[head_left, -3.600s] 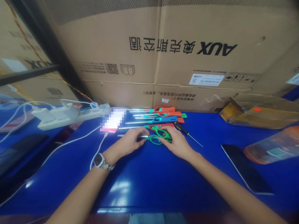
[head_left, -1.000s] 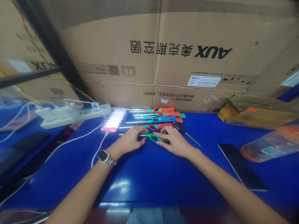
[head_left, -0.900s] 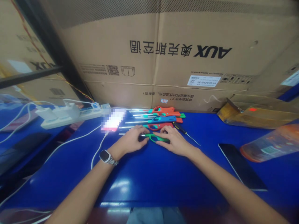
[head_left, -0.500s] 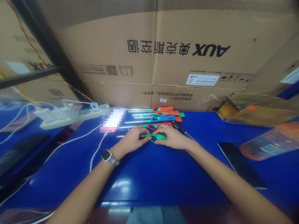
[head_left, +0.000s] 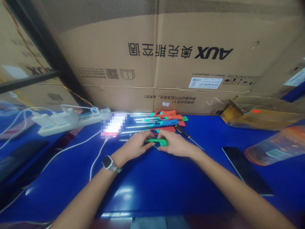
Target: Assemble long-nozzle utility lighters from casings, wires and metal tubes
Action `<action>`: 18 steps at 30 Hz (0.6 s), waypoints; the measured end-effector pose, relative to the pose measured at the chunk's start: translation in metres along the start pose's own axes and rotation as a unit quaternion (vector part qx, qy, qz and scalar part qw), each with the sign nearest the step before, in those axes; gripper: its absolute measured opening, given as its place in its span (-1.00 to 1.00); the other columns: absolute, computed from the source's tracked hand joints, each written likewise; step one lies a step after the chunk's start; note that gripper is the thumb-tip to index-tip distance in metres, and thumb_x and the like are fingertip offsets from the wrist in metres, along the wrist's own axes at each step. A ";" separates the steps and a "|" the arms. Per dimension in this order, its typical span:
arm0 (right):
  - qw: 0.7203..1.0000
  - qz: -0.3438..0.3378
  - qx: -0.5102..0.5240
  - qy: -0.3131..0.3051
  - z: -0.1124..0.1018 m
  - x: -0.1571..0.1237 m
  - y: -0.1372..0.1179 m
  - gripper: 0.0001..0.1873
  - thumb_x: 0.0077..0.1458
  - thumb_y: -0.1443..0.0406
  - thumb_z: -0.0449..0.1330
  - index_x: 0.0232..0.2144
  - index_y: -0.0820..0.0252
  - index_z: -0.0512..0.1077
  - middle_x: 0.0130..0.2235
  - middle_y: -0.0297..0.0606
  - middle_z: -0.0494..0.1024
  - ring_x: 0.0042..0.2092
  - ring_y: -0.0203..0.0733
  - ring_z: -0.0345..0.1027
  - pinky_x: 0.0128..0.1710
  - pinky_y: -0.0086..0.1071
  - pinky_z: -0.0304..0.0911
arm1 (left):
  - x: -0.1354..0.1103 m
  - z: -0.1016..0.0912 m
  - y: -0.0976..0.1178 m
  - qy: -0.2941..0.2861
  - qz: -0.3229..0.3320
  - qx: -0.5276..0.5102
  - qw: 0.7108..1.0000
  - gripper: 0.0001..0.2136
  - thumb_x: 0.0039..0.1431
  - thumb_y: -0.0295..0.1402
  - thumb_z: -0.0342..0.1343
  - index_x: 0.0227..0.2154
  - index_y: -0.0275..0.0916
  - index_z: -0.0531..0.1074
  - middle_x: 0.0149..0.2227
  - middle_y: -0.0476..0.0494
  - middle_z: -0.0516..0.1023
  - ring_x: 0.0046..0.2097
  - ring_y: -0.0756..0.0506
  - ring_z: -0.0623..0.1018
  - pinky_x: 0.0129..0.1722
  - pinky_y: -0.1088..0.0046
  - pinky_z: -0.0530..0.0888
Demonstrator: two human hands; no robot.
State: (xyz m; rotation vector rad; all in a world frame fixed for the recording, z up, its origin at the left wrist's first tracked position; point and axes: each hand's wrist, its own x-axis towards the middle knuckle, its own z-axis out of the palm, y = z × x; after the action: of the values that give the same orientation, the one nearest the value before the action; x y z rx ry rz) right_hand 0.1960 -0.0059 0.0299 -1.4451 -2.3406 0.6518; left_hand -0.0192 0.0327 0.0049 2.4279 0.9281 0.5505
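A green long-nosed lighter (head_left: 157, 140) lies crosswise low over the blue table, its metal tube pointing left. My left hand (head_left: 136, 145) is closed round its front part, thumb and fingers near the trigger guard. On the handle end, my right hand (head_left: 178, 143) pinches it between thumb and fingers. Just behind the hands lie several similar lighters, among them a red lighter (head_left: 171, 129), a blue lighter (head_left: 169, 122) and an orange lighter (head_left: 170, 113), all with tubes to the left. A black-and-yellow screwdriver (head_left: 183, 131) rests beside them, right of the pile.
Left of the lighters are a glowing, blurred-out phone (head_left: 114, 124) on a white cable and a power strip (head_left: 71, 122) with plugs. At right lie a dark phone (head_left: 245, 170), a clear plastic jar (head_left: 276, 146) and an opened carton (head_left: 252, 114). A large cardboard box (head_left: 107, 41) stands behind.
Both hands keep hold of the green lighter and have shifted only slightly, closing in a little on each other. The whole view has moved a touch.
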 end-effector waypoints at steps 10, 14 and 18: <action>0.994 -0.021 -0.039 0.103 0.003 -0.012 0.010 -0.85 0.15 0.18 0.27 -0.22 0.06 0.49 -0.13 -0.30 0.56 -0.16 -0.14 0.47 -0.16 -0.28 0.30 | -0.002 -0.005 0.009 0.038 -0.005 0.030 0.999 -0.85 0.26 -0.31 0.13 -0.14 -0.13 0.48 -0.13 -0.09 0.49 -0.24 -0.09 0.53 -0.24 0.40 0.43; 0.991 -0.063 -0.080 0.090 0.000 -0.015 0.012 -0.82 0.23 0.19 0.20 -0.17 0.10 0.52 -0.13 -0.24 0.59 -0.12 -0.11 0.49 -0.14 -0.27 0.34 | -0.004 -0.007 0.009 0.034 -0.004 0.019 0.999 -0.87 0.25 -0.32 0.15 -0.16 -0.13 0.49 -0.17 -0.07 0.54 -0.21 -0.10 0.54 -0.22 0.41 0.43; 0.986 -0.098 -0.108 0.083 0.002 -0.015 0.013 -0.74 0.31 0.18 0.09 -0.10 0.13 0.52 -0.12 -0.19 0.57 -0.12 -0.12 0.49 -0.13 -0.29 0.36 | -0.004 -0.006 0.008 0.034 -0.009 0.023 0.999 -0.86 0.24 -0.29 0.16 -0.18 -0.15 0.51 -0.18 -0.09 0.56 -0.24 -0.10 0.54 -0.22 0.40 0.44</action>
State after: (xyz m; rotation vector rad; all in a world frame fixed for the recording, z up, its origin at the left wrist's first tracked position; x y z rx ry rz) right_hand 0.2117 -0.0151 0.0205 -1.2753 -2.4370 0.2222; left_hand -0.0211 0.0262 0.0136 2.4514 1.0007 0.6162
